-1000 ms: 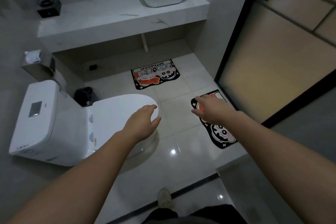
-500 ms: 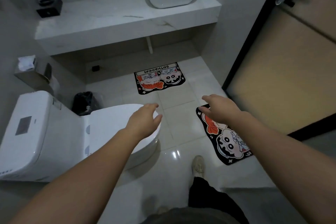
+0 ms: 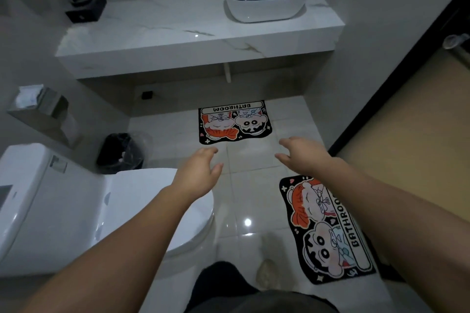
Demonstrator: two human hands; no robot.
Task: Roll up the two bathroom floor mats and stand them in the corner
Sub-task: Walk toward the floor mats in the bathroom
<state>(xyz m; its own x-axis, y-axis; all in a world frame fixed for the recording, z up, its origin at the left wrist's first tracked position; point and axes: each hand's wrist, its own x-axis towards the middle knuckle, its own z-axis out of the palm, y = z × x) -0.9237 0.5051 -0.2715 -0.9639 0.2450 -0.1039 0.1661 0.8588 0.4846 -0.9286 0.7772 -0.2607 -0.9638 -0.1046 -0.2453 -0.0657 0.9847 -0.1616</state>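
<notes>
One wide-angle camera, worn on the head, faces forward and steeply down at the floor (image 3: 244, 198). Both forearms enter from the bottom corners; the left grip (image 3: 198, 175) and right grip (image 3: 305, 157) sit mid-frame, near the lens. Beyond the grips the tabletop (image 3: 165, 25) spans the top; nearer than them, the wearer's leg (image 3: 223, 279). Lines bend at the edges.

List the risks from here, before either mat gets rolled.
1. The floor is glossy and reflects a light, so it may be slippery when the person bends for the far mat.
2. The near mat lies flat close to the person's foot; a step onto its edge might make it slide or trip them.
3. The toilet stands close under the left hand, so crouching could bump it.
</notes>
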